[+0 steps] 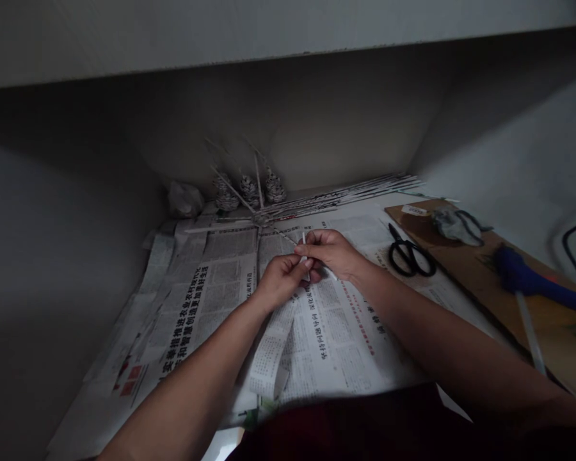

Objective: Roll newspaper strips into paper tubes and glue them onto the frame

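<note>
My left hand (284, 280) and my right hand (330, 254) meet over the newspaper-covered surface, fingers pinched together. Between them is a newspaper strip (271, 358), whose loose end hangs toward me and curls at the bottom. A narrow white end of paper pokes up between my fingertips. Just beyond the hands, thin paper sticks (240, 195) cross and spread out from one joint like a star. One of its arms reaches toward my fingers; whether they touch it I cannot tell. The inner side of both grips is hidden.
Newspaper sheets (230, 269) cover the surface. Behind stand three small woven cones (248, 187), a crumpled plastic bag (185, 200) and a bundle of paper sticks (355, 191). To the right lie black scissors (410, 256) and a blue glue gun (532, 282) on a brown board (569, 349).
</note>
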Demonstrator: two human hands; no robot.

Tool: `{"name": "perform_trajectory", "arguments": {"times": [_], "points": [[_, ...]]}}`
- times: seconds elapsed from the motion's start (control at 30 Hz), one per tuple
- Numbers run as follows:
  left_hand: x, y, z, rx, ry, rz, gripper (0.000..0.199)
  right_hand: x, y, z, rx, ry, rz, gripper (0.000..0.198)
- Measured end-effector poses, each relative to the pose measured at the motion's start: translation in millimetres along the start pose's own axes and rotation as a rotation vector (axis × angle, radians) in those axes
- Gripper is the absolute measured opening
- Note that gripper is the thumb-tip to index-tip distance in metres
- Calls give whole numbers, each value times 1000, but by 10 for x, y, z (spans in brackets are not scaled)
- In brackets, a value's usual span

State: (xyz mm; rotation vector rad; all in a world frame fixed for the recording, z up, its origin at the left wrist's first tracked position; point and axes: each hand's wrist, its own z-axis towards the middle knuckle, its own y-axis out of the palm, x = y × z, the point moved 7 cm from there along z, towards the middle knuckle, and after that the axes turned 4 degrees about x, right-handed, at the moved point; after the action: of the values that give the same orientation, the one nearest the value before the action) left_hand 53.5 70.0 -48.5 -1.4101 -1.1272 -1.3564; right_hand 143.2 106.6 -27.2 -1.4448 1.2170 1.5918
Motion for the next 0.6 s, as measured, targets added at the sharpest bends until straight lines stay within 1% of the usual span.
{"name": "perform_trajectory", "arguments": {"times": [0.07, 0.17, 0.2, 0.33, 0.37, 0.5, 0.53, 0.6], "points": [[-8, 3, 0, -6, 4, 12, 39, 7, -1, 2, -3, 10, 16, 35], [-14, -1, 3, -10, 9, 10, 39, 15, 53, -11, -93, 51, 7, 31], [-11, -3, 4, -9, 15, 13, 38, 15, 51, -14, -90, 62, 7, 32], [-3, 2, 1, -11, 24, 44, 38, -5, -40, -4, 61, 51, 15, 35], [-6, 5, -2, -11, 16, 44, 38, -6, -45, -1, 71, 48, 18, 35], [4, 29, -18, -29, 3, 42, 40, -32, -28, 21, 27, 18, 44, 35], [9, 34, -22, -34, 4, 48, 40, -43, -41, 28, 37, 4, 52, 34], [13, 35, -26, -33, 5, 69, 38, -65, -95, 38, 102, -23, 79, 31]]}}
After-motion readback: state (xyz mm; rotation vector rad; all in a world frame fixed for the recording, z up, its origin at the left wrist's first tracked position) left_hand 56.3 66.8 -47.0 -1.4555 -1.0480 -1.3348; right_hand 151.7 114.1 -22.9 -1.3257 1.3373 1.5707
